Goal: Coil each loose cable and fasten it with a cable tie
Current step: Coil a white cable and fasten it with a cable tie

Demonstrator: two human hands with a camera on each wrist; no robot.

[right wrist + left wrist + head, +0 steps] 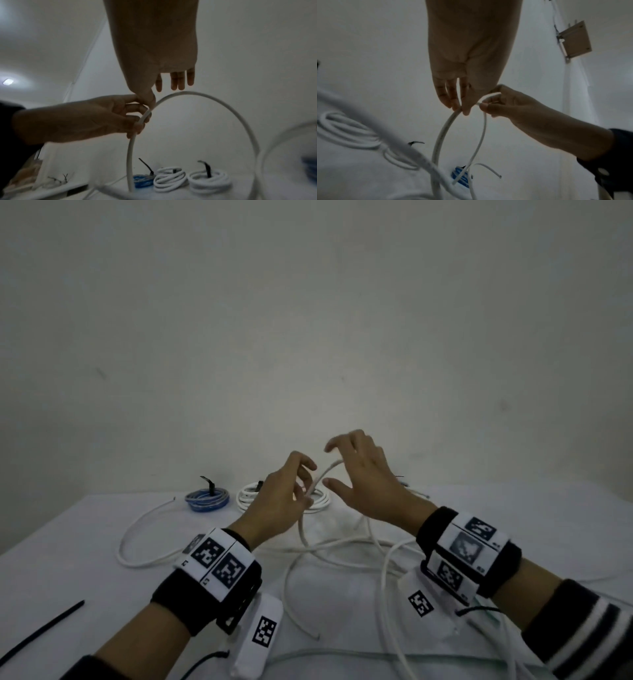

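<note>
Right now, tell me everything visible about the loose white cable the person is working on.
The loose white cable is a thin, round, smooth-jacketed line, plastic by its look. Most of it sprawls in untidy crossing loops over the white table, uncoiled and untied. One stretch rises into an arch, pinched in the left hand. The right hand is open beside it; the left wrist view suggests its fingers touch the arch. One bare cut end shows.

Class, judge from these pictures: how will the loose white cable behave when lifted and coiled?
The white cable probably feels springy, since it holds a smooth arch above the left hand. Its slack sprawls in loops on the table, so it likely trails and tangles. It seems light, held by just a few fingers.
</note>
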